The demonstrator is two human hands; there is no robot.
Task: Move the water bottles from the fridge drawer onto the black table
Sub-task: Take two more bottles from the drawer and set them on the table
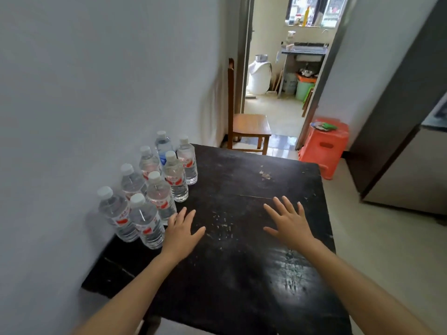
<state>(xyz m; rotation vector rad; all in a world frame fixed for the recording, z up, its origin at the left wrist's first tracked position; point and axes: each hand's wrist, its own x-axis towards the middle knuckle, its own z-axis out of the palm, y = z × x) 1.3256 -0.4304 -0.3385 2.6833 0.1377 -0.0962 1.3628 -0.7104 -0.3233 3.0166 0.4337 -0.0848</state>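
Bottles [154,187] stand just left of both hands [181,228] [290,223].

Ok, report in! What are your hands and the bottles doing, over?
Left hand open by bottles. Right hand open over table. Eight bottles upright on it. Nothing in the way.
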